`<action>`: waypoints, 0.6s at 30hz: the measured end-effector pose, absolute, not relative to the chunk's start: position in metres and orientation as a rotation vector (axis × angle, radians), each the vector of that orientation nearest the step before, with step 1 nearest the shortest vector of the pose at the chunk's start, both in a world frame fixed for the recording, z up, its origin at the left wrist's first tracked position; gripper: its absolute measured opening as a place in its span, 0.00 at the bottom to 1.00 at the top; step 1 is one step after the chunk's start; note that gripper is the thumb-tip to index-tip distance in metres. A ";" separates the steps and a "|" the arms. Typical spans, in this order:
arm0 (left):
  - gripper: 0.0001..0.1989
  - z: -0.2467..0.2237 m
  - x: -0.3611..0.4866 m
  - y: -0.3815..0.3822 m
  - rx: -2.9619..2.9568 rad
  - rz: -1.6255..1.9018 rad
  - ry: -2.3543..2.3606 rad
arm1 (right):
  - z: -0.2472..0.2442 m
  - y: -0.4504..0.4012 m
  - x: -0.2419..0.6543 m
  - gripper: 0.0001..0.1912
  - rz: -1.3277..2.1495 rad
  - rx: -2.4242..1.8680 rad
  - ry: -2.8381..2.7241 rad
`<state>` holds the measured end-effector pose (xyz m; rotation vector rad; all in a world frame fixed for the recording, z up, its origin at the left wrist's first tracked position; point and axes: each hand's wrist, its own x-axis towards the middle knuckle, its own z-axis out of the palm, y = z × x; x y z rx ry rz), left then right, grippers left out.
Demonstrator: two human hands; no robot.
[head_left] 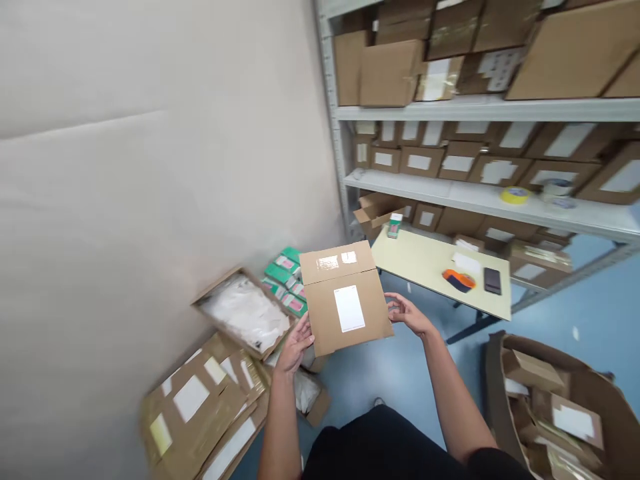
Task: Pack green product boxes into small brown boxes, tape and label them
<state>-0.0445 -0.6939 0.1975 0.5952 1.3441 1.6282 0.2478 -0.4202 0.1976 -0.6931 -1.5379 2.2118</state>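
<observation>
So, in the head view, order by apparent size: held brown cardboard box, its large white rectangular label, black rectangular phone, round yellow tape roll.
Cardboard box
White label
Phone and tape roll: too alike to rank

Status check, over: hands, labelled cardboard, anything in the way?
Left hand gripping labelled cardboard by left edge. Right hand at right edge, contact unclear. White label facing camera, nothing covering it.
</observation>
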 end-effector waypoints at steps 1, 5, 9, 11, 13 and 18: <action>0.48 0.198 -0.038 -0.667 0.623 1.595 1.318 | 0.197 -0.410 0.267 0.38 2.171 -0.732 -1.508; 0.48 0.192 -0.011 -0.575 0.691 1.477 1.221 | 0.189 -0.381 0.333 0.39 2.020 -0.863 -1.381; 0.49 0.179 0.008 -0.504 0.709 1.348 1.152 | 0.181 -0.361 0.377 0.39 1.931 -0.950 -1.283; 0.49 0.171 0.014 -0.472 0.718 1.298 1.104 | 0.178 -0.350 0.391 0.40 1.882 -0.991 -1.253; 0.49 0.162 0.018 -0.439 0.736 1.261 1.059 | 0.178 -0.336 0.400 0.40 1.823 -1.029 -1.232; 0.48 0.144 0.010 -0.352 0.763 1.195 0.974 | 0.179 -0.289 0.398 0.39 1.708 -1.120 -1.161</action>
